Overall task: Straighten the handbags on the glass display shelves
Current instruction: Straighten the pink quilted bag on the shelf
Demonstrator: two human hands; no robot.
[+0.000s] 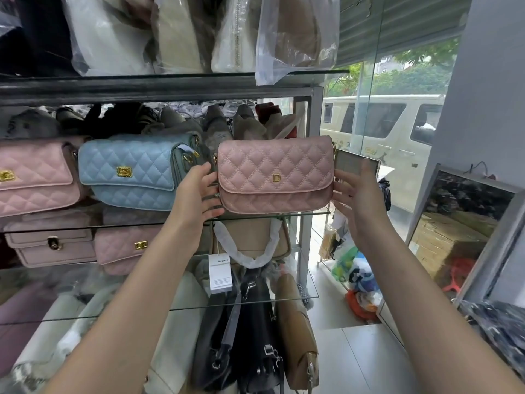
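Grip released: left hand [199,191] and right hand [358,194] flank the pink handbag [275,166], fingers seemingly touching its ends, palms hidden.

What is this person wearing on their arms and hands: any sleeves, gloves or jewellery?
Nothing that shows. The left arm and right arm are bare, with no sleeves in view. The left hand and right hand have no gloves, and no rings, watch or bracelets are visible.

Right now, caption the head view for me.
Left hand and right hand press the sides of the pink quilted handbag on the glass shelf.
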